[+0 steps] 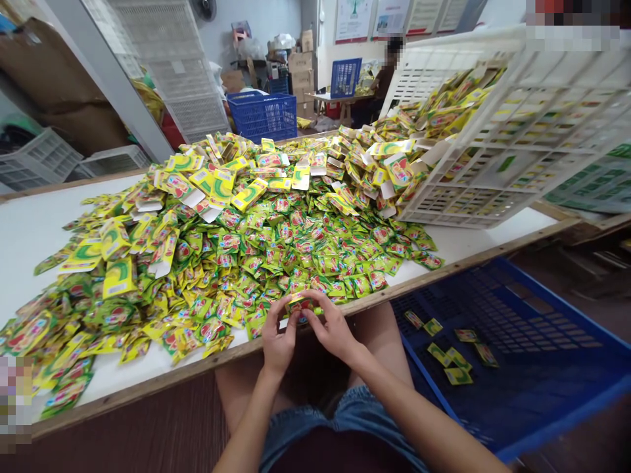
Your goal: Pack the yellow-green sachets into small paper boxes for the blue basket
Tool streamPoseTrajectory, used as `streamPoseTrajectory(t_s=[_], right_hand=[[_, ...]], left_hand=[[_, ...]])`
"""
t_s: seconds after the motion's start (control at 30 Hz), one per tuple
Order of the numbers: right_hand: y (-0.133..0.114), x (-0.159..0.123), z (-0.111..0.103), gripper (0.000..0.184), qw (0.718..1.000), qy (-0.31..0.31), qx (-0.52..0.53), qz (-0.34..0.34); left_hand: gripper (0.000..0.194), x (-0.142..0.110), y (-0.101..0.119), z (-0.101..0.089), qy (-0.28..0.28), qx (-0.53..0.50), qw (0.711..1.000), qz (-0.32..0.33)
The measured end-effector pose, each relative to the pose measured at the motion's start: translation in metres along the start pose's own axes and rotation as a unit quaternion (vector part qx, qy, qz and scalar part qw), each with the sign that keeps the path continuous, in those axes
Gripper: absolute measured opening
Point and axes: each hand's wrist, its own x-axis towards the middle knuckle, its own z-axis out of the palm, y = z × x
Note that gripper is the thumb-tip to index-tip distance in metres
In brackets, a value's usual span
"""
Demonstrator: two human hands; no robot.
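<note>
At the table's front edge, my left hand and my right hand both pinch one small printed carton between thumbs and fingers. Its red and yellow face shows between them, and the fingers cover much of the rest. Just beyond my hands spreads a heap of shiny green sachets with red pictures. Several yellow cartons lie on the left of the heap, some with white end flaps standing open. More cartons are piled along its far side.
A white plastic crate lies tipped on the table at right, cartons spilling from its mouth. Below the table edge at right stands a blue crate with several cartons inside. The table has a wooden rim. Another person sits farther back.
</note>
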Motion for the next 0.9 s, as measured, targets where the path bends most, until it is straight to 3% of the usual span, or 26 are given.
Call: streamPoseTrajectory(t_s=[0.13,0.9], right_hand=[[-0.0026,0.0023,-0.0016,0.027,1.0,0.005,-0.003,-0.001],[-0.0019,-0.0035,0.0005,0.027,1.0,0.012,-0.023,0.001]], left_hand=[[0.029,0.0002,0.0028,0.0001,-0.001,0.002,1.0,0.008],[0.028,-0.0015,0.0053,-0.0013,-0.004,0.004,1.0,0.02]])
